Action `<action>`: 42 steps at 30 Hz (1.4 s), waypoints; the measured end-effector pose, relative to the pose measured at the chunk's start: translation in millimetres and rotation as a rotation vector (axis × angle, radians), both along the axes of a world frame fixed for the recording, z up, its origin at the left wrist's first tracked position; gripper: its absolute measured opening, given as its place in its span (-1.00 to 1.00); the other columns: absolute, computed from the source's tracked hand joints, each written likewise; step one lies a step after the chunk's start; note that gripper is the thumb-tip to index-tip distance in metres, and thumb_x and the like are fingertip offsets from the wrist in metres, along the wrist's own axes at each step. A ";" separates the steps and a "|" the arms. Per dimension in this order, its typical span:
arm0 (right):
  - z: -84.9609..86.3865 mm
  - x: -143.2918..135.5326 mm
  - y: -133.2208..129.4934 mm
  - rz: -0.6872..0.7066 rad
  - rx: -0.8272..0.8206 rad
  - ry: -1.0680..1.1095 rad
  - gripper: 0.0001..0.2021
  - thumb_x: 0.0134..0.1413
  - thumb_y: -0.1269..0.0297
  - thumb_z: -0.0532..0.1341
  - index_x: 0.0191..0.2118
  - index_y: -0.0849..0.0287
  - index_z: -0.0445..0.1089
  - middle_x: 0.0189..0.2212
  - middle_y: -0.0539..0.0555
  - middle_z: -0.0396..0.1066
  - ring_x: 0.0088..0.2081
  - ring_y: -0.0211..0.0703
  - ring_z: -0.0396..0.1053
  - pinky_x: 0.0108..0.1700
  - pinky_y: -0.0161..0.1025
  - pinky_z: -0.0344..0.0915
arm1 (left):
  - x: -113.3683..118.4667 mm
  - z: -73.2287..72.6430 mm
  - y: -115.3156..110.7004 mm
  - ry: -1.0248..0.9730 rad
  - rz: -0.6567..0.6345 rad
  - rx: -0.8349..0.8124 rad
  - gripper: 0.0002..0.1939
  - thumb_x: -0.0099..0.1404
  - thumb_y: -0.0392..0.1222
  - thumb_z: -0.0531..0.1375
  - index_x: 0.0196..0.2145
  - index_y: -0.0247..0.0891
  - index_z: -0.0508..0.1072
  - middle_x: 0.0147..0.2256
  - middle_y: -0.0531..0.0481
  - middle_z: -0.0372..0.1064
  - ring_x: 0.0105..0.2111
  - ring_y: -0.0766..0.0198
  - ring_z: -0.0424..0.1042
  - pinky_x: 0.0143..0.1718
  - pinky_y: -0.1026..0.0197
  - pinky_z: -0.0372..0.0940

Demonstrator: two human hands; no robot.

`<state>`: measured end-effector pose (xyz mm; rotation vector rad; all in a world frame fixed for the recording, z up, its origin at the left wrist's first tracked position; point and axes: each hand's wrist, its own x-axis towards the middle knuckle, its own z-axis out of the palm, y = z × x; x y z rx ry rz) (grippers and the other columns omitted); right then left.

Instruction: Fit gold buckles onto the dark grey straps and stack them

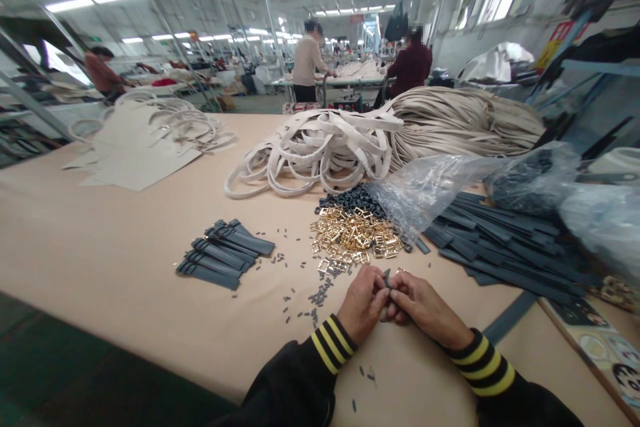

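Note:
My left hand [364, 300] and my right hand [420, 300] meet just above the table, fingers pinched together. Between the fingertips shows the tip of a dark blue-grey strap [387, 278]; most of it is hidden by my fingers. A bit of gold metal, which looks like a buckle [401, 271], peeks out at my right fingers. Just beyond my hands lies a heap of gold buckles [350, 233], with a pile of small dark loops [353, 202] behind it. Small dark cut pieces [320, 295] are scattered left of my left hand.
Buckled dark straps [220, 257] lie in a row at left. Flat dark strips [500, 240] are piled at right beside a clear plastic bag [435, 187]. Pale strap coils [320, 153] and a pale bundle [465, 120] lie behind. Pale panels [135, 147] rest far left. People work beyond.

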<state>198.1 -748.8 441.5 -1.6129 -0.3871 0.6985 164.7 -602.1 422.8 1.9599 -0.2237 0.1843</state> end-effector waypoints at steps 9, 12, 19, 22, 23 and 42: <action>-8.7 13.4 -3.3 -0.249 0.000 -0.025 -0.82 0.02 0.19 0.04 -0.40 0.21 0.14 -0.64 -0.05 0.31 -0.67 -0.36 0.19 -0.63 -0.41 0.13 | 29.6 31.2 36.2 -0.161 0.088 0.330 -0.82 0.10 -0.44 -0.03 -0.32 -0.29 0.21 -0.23 -0.12 0.21 -0.19 0.23 0.20 -0.16 0.18 0.16; -10.5 14.5 0.5 -0.227 -0.036 -0.046 -0.84 0.01 0.20 0.04 -0.42 0.20 0.13 -0.68 -0.07 0.28 -0.71 -0.37 0.14 -0.67 -0.42 0.08 | 82.6 40.1 76.7 -0.007 0.338 0.628 -0.80 0.20 -0.25 -0.01 -0.20 -0.33 0.22 -0.17 -0.16 0.22 -0.12 0.20 0.19 -0.08 0.18 0.11; -4.1 14.0 7.5 -0.234 -0.043 -0.018 -0.87 0.00 0.22 0.03 -0.42 0.18 0.10 -0.66 -0.08 0.28 -0.74 -0.40 0.10 -0.72 -0.46 0.04 | 186.1 33.5 96.1 0.142 0.454 0.762 -0.44 0.09 0.21 0.03 -0.19 -0.37 0.31 -0.17 -0.32 0.25 -0.10 -0.07 0.21 -0.12 0.00 0.09; -3.2 14.6 7.4 -0.228 -0.052 -0.025 -0.88 0.00 0.25 0.02 -0.42 0.18 0.09 -0.65 -0.08 0.29 -0.73 -0.42 0.10 -0.71 -0.47 0.05 | 198.2 29.4 75.3 0.148 0.469 0.784 -0.31 0.04 0.31 -0.01 -0.12 -0.36 0.30 -0.12 -0.38 0.19 -0.05 -0.17 0.15 -0.10 -0.08 0.04; -3.3 14.8 7.3 -0.225 -0.052 -0.027 -0.89 0.01 0.25 0.02 -0.42 0.18 0.09 -0.64 -0.07 0.30 -0.73 -0.42 0.11 -0.71 -0.47 0.06 | 199.8 28.7 68.3 0.139 0.462 0.794 -0.28 0.03 0.33 -0.02 -0.09 -0.35 0.28 -0.11 -0.38 0.18 -0.05 -0.19 0.14 -0.09 -0.09 0.03; -4.3 27.6 -5.4 -0.545 0.159 -0.011 -0.89 -0.08 0.27 0.06 -0.46 0.21 0.15 -0.60 -0.04 0.31 -0.72 -0.44 0.10 -0.73 -0.49 0.02 | 160.0 31.7 -3.0 -0.268 -0.224 0.711 -0.79 0.07 -0.39 0.07 -0.28 -0.29 0.28 -0.26 -0.07 0.22 -0.25 0.22 0.24 -0.19 0.20 0.19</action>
